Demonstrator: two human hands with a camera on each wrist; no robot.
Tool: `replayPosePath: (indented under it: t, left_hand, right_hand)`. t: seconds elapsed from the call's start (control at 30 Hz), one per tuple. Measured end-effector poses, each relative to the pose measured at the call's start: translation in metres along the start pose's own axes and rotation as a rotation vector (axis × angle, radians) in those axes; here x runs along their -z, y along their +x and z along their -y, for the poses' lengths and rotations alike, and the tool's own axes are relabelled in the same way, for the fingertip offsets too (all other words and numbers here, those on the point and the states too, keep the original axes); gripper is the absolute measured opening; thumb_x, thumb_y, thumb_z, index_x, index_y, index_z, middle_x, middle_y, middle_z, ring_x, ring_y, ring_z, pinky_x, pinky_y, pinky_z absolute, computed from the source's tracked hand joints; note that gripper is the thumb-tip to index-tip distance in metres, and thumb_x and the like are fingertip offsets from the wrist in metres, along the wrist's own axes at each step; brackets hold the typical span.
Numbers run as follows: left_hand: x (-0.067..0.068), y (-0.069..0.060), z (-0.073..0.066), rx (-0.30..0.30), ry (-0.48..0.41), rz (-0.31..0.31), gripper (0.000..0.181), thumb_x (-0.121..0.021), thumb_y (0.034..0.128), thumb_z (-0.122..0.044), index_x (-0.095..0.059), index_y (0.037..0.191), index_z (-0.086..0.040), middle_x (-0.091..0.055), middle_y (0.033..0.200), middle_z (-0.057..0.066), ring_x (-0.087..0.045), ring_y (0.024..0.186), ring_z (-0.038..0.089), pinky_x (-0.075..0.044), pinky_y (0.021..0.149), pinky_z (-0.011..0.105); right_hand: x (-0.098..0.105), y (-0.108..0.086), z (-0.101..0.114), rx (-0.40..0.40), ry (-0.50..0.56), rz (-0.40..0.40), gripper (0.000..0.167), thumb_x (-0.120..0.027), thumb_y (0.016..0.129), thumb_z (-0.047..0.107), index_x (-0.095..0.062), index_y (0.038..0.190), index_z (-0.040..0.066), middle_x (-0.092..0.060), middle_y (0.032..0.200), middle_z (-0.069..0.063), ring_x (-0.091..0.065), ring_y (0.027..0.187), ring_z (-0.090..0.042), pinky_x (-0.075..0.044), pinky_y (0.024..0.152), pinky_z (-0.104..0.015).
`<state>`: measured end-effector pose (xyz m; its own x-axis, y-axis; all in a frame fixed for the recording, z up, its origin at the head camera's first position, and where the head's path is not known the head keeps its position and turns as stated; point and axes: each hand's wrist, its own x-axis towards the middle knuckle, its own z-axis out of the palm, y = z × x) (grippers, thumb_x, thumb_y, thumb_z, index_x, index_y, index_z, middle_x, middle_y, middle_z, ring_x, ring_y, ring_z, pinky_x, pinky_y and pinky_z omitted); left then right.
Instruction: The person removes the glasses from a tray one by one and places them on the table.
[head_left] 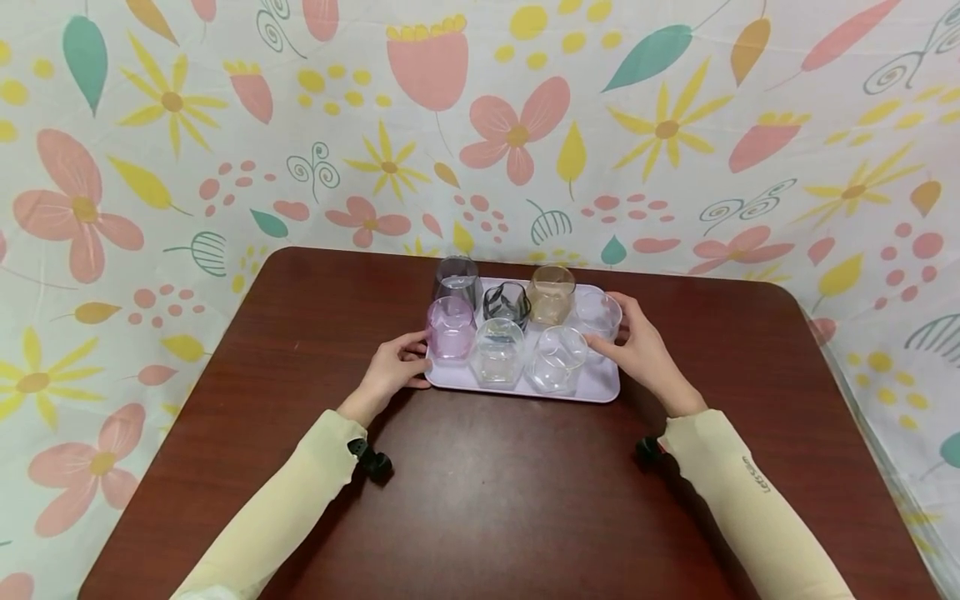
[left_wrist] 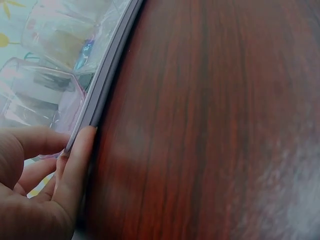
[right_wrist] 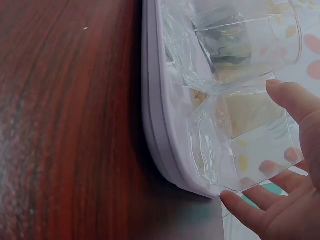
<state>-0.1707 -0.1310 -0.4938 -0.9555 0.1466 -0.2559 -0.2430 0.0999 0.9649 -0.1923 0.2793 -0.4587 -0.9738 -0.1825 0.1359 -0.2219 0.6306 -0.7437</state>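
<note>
A pale lilac tray holds several glasses in two rows. My left hand grips the tray's left end, with fingers and thumb on either side of the rim, beside the pink glass. At the right end, my right hand curls round a clear glass in the back row. Through that glass some fingertips show in the right wrist view, the thumb is at its near side, and one lower fingertip touches the tray's corner. The glasses stand upright.
Also on the tray are a dark grey glass, a black-patterned glass, an amber glass and two clear front glasses. Beneath is a dark red-brown wooden table; a flower-patterned cloth hangs behind it.
</note>
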Motion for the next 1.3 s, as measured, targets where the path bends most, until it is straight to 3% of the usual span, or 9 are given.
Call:
replayPosePath:
  t: [0.43,0.53,0.67,1.03,1.3]
  left_hand:
    - [0.0,-0.001,0.002,-0.027,-0.026,0.012,0.058,-0.063,0.0935,0.013,-0.052,0.15,0.003,-0.054,0.136,0.026,-0.057,0.103,0.021,-0.066,0.066,0.03]
    - [0.002,0.0,0.003,-0.03,-0.028,0.029,0.058,-0.063,0.0942,0.012,-0.051,0.15,0.003,-0.053,0.137,0.027,-0.056,0.107,0.024,-0.066,0.067,0.031]
    - [0.002,0.0,0.002,-0.025,-0.027,0.035,0.058,-0.063,0.0941,0.013,-0.05,0.15,0.003,-0.053,0.137,0.027,-0.056,0.109,0.024,-0.066,0.068,0.031]
    - [0.002,-0.001,0.003,-0.046,0.028,0.031,0.058,-0.061,0.0959,0.011,-0.049,0.152,0.002,-0.052,0.138,0.027,-0.056,0.113,0.028,-0.066,0.071,0.032]
    - [0.0,-0.003,0.002,-0.088,0.103,0.048,0.058,-0.06,0.0973,0.009,-0.046,0.154,0.004,-0.048,0.143,0.028,-0.053,0.116,0.032,-0.067,0.072,0.035]
  right_hand:
    - [0.01,0.002,0.006,-0.024,0.012,-0.061,0.077,-0.081,0.092,0.023,-0.037,0.153,0.005,-0.05,0.145,-0.024,-0.063,0.117,-0.045,-0.056,0.097,-0.062]
    - [0.017,0.003,0.006,-0.014,0.012,-0.087,0.076,-0.082,0.092,0.024,-0.039,0.152,0.007,-0.054,0.141,-0.022,-0.063,0.117,-0.042,-0.06,0.095,-0.036]
    - [0.027,0.004,0.004,-0.012,-0.003,-0.117,0.076,-0.082,0.091,0.024,-0.04,0.152,0.007,-0.056,0.137,-0.022,-0.064,0.115,-0.04,-0.05,0.084,-0.008]
    - [0.059,0.011,-0.008,-0.123,-0.036,-0.131,0.086,-0.076,0.095,0.036,-0.028,0.16,0.007,-0.043,0.152,-0.023,-0.053,0.125,-0.046,-0.043,0.077,-0.008]
    - [0.066,0.017,-0.025,-0.172,-0.017,-0.157,0.088,-0.075,0.095,0.04,-0.027,0.161,0.008,-0.041,0.154,-0.025,-0.051,0.127,-0.045,-0.041,0.073,-0.008]
